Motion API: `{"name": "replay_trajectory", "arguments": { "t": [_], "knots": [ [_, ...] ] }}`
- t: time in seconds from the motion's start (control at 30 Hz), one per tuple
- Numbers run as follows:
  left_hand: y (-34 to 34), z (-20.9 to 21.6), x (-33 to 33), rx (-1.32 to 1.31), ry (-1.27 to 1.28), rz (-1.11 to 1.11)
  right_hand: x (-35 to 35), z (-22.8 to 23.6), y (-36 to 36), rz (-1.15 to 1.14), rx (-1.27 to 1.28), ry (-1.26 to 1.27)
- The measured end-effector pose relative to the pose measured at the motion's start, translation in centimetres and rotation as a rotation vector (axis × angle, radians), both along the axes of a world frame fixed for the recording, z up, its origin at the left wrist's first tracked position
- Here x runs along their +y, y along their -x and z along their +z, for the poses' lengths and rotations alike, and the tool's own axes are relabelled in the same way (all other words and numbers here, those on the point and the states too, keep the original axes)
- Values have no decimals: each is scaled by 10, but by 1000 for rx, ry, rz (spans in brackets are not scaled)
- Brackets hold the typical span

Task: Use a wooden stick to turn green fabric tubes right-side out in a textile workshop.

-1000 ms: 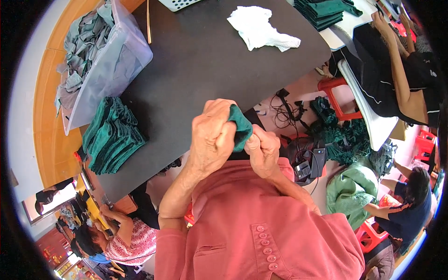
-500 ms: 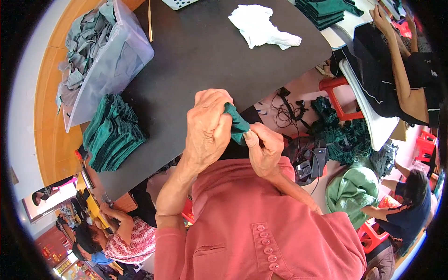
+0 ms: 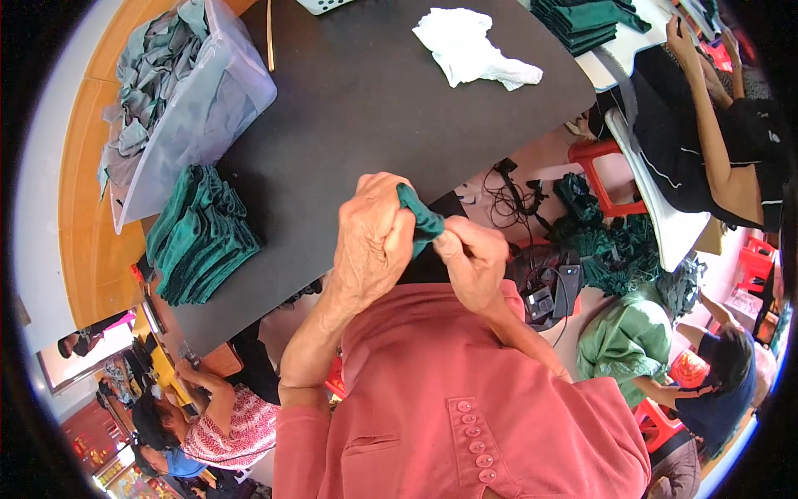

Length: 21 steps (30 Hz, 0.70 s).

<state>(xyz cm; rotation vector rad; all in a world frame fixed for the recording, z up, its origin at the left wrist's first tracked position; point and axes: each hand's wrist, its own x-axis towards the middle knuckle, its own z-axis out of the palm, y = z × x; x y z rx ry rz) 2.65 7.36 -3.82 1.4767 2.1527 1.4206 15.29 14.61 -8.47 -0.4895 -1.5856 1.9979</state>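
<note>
A small dark green cloth piece (image 3: 422, 218) is stretched between my two hands, in front of my chest at the table's near edge. My left hand (image 3: 371, 229) is closed in a fist around one end of it. The thumb and bent fingers of my right hand (image 3: 471, 256) pinch its other end. Most of the cloth is hidden inside my left hand. On the table to the left lies a stack of folded dark green velvety cloth pieces (image 3: 204, 237).
The dark table (image 3: 332, 108) bears a clear plastic bin (image 3: 218, 108) of grey-green cloth, a crumpled white cloth (image 3: 470, 48) and a thin stick (image 3: 269, 37). Cables (image 3: 507, 200), a red stool (image 3: 603, 179) and green cloth heaps (image 3: 619, 258) are at right. Other people work on both sides.
My left hand has tipped slightly and come a little lower. Both hands keep their hold on the green cloth piece. At right, a person with the light green cloth has shifted.
</note>
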Motion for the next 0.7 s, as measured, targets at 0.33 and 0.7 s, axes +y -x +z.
{"name": "replay_trajectory", "arguments": {
  "t": [0.33,0.7],
  "knots": [
    [-3,6,-2,67,-12,-123,10,-8,-11,295,64,214],
    [-2,5,7,-30,71,-125,-6,-8,-3,-7,69,187]
  ]
}}
